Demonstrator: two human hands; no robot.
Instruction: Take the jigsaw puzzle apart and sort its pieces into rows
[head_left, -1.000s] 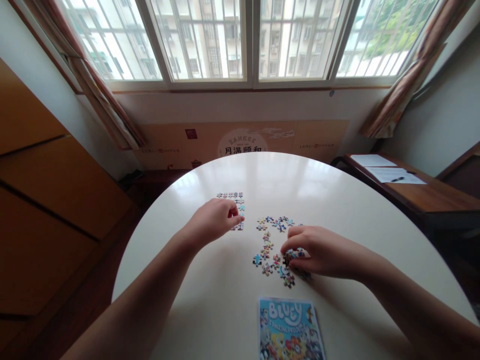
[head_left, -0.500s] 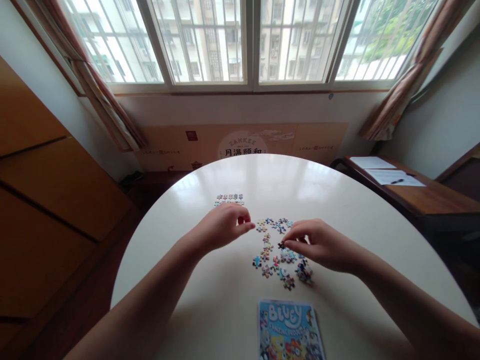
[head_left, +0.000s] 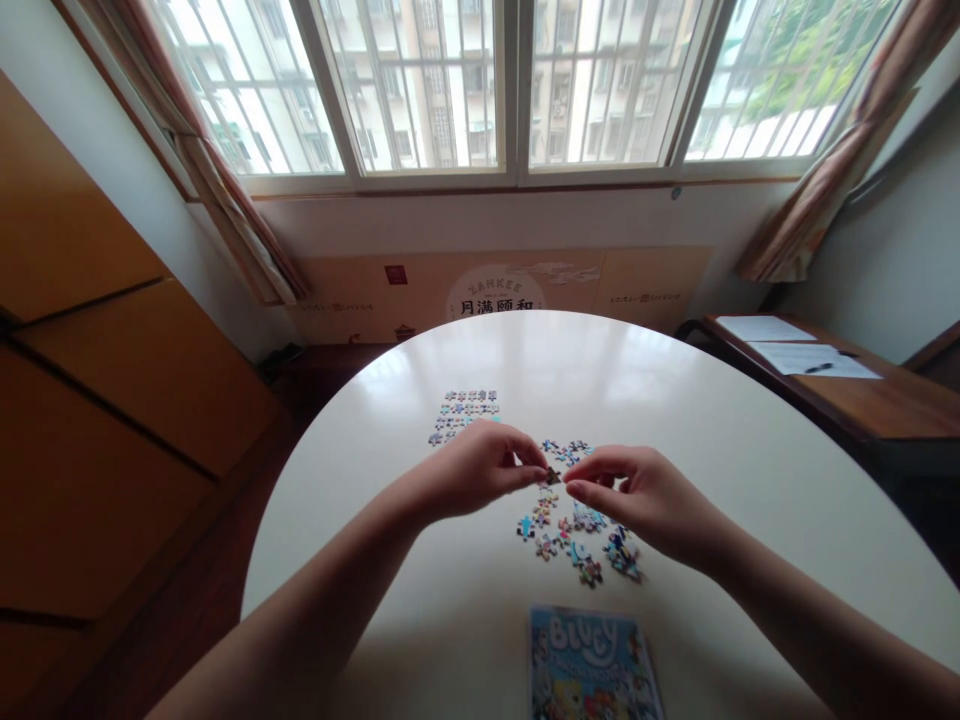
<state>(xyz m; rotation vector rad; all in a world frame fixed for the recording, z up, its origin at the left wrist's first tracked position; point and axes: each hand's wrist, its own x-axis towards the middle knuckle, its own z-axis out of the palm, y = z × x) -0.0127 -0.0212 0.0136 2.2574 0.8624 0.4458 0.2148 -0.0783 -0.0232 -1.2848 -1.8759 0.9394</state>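
Note:
My left hand (head_left: 487, 465) pinches a small dark jigsaw puzzle piece (head_left: 553, 477) between thumb and fingertips, above the middle of the table. Just right of that piece is my right hand (head_left: 637, 490), its thumb and forefinger slightly parted with nothing visible between them. Loose puzzle pieces (head_left: 546, 545) are scattered below and between both hands, some overlapping in a small heap (head_left: 622, 553). Beyond my left wrist, other pieces (head_left: 471, 409) lie in rows, partly hidden by that hand.
A blue Bluey picture sheet or box (head_left: 592, 665) lies at the near side of the round white table (head_left: 360, 620). To the right stands a wooden side table (head_left: 915, 400) with papers (head_left: 814, 359) and a pen. Windows and a cardboard panel (head_left: 330, 300) are beyond.
The dark piece has passed from my right hand to my left. My left hand moved right and nearer, uncovering more of the rows. The view shifted slightly.

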